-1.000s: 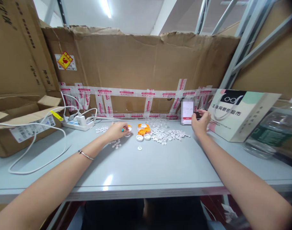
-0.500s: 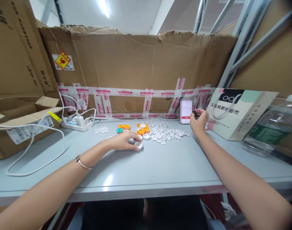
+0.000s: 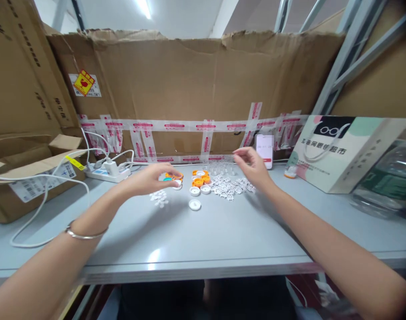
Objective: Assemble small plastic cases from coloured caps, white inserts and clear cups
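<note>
My left hand (image 3: pixel 152 180) hovers over the left part of the table, fingers stretched and thumb apart, with nothing visible in it. Its fingertips are by a group of orange and teal round parts (image 3: pixel 169 178). Small white discs (image 3: pixel 159 198) lie just below it. My right hand (image 3: pixel 252 168) is raised above the right of the parts, fingers loosely bent and seemingly holding nothing. Clear plastic pieces (image 3: pixel 223 168) and a pile of small white plastic parts (image 3: pixel 227 186) are nearest to it. A single white round part (image 3: pixel 194 205) sits in front, apart from two white rings (image 3: pixel 200 190) and orange parts (image 3: pixel 199 179).
A phone (image 3: pixel 264 151) showing a timer leans at the back. Beside a paper bag (image 3: pixel 332 153) stands a small clear piece with an orange base (image 3: pixel 290 172). A large plastic bottle (image 3: pixel 383 182) is far right. A power strip (image 3: pixel 107 172), cables and an open carton (image 3: pixel 32 178) are left.
My left hand has let go of the white round part and moved left. My right hand has drawn away from beside the phone and bag, moving left toward the clear pieces.
</note>
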A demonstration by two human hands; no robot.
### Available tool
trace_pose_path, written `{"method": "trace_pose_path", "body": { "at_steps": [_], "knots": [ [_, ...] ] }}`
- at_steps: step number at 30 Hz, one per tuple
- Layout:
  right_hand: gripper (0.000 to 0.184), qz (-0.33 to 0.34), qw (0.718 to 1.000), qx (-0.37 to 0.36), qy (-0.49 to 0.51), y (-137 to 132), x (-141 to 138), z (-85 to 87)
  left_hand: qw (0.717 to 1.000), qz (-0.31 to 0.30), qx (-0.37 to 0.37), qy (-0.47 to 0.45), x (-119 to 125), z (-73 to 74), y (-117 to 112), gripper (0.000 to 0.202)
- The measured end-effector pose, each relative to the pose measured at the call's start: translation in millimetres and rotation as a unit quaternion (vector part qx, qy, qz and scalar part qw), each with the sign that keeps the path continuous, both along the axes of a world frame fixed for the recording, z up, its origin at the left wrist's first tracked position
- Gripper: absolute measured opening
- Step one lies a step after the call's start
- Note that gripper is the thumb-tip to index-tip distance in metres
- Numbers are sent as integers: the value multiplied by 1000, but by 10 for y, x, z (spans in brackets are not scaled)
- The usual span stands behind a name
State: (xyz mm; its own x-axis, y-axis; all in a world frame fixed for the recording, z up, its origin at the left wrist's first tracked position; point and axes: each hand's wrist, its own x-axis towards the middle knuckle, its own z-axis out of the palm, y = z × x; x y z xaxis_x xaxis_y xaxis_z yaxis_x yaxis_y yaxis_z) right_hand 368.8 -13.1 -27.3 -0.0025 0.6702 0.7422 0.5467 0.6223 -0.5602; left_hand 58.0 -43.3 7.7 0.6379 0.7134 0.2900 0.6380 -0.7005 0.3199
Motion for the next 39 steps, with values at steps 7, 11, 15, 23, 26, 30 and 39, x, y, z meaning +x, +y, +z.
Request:
{"method": "trace_pose_path", "body": {
  "at_steps": [7, 11, 15, 23, 26, 30, 39],
  "knots": [
    [21, 206, 935, -130, -259, -385, -617, -214, 975, 101, -132, 150, -746, -143, 189, 23],
    [34, 201, 921, -149, -297, -414, -670, -279, 983, 99, -105, 112, -793, -334, 302, 26],
    [40, 175, 916, -166, -319, -397, -655, -298, 988, 56, -107, 97, -634, -459, 366, 29],
    [34, 157, 912, -180, -333, -359, -684, -362, 993, 35, -55, 100, -562, -588, 352, 27],
    [29, 159, 913, -181, -329, -346, -681, -390, 994, 27, -37, 101, -554, -628, 348, 25],
    [27, 163, 917, -171, -322, -340, -682, -409, 994, 16, -38, 104, -532, -599, 304, 27],
    [27, 170, 919, -166, -316, -336, -684, -421, 960, 207, -128, 140, -1088, -311, 258, 22]
  ]
}}
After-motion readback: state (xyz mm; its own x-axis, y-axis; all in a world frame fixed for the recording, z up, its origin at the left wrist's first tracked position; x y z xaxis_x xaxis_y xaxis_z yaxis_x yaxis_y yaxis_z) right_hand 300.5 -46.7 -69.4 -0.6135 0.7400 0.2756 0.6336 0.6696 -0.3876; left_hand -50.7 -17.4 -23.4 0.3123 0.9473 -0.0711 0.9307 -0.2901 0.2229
